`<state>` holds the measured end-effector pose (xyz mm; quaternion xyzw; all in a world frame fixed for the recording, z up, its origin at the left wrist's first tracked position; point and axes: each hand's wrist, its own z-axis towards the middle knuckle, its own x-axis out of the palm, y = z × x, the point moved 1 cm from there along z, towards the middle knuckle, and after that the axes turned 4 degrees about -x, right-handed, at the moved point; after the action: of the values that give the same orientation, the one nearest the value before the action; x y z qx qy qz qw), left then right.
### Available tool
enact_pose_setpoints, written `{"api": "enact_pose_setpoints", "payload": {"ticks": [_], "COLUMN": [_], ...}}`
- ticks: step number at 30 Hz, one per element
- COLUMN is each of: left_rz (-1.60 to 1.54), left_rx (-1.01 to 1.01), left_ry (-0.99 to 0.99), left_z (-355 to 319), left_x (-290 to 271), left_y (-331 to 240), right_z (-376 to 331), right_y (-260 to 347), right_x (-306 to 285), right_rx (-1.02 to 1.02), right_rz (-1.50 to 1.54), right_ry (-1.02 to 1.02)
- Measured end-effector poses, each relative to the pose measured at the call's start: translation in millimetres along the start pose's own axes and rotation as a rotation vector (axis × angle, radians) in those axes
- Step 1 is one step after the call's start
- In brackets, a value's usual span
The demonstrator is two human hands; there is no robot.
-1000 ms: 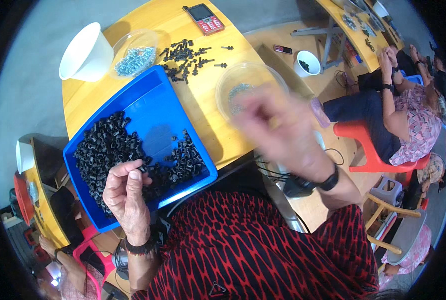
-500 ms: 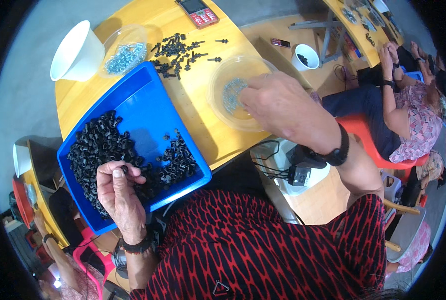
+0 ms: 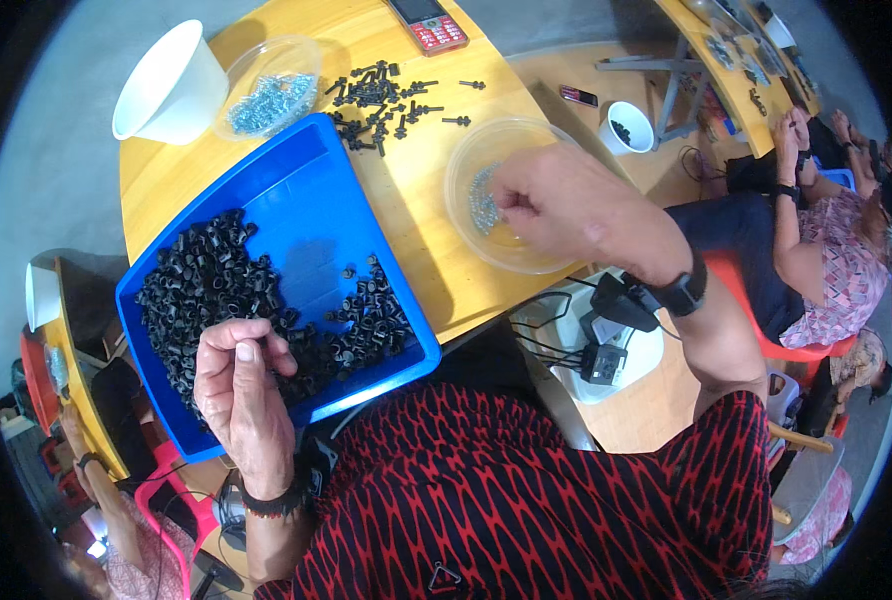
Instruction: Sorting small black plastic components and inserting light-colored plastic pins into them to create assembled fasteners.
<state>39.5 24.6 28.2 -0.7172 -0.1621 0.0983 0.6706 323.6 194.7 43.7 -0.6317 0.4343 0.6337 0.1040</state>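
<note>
My left hand [image 3: 244,395] is over the near edge of the blue tray [image 3: 301,180], thumb and fingers pinched together. What the pinch holds, if anything, is hidden. Under and around it lie many small black plastic pieces [image 3: 201,285], with a smaller heap [image 3: 376,310] at the tray's right side. My right hand [image 3: 546,200] reaches over a clear round plastic bowl [image 3: 456,215], its fingers curled closed and turned down. Small silvery metal pieces [image 3: 483,205] lie in that bowl, next to the fingertips. Whatever those fingers grip cannot be seen.
Black assembled pieces with thin stems [image 3: 376,95] are spread on the yellow table [image 3: 406,190]. Behind the tray stand a white bucket [image 3: 171,85] and a clear tub of silvery pieces [image 3: 276,100]. A red phone [image 3: 431,25] lies at the far edge. Other people sit nearby.
The view has shifted slightly, so the table things appear further right. My right hand's fingers have curled in more over the bowl. My left hand keeps its pinch over the tray.
</note>
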Motion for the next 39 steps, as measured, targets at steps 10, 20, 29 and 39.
{"api": "enact_pose_setpoints", "payload": {"ticks": [10,20,29,39], "left_rz": [-0.242,0.034,0.135,0.175], "left_rx": [-0.320,-0.280,-0.241,-0.312], "left_ry": [0.295,0.419,0.404,0.449], "left_z": [10.6,39.2,51.4,62.6], "left_x": [73.5,132.5,154.5,164.2], "left_y": [-20.3,-21.7,-7.8,-10.6], "right_z": [-27.9,-32.6,-31.9,-31.6], "right_y": [-9.3,-14.0,-3.8,-8.9], "right_x": [-3.2,2.9,8.3,6.7], "right_rx": [0.019,-0.044,-0.014,-0.025], "right_rz": [1.104,1.323,1.046,0.859], "right_ry": [-0.262,-0.323,-0.438,-0.501]}}
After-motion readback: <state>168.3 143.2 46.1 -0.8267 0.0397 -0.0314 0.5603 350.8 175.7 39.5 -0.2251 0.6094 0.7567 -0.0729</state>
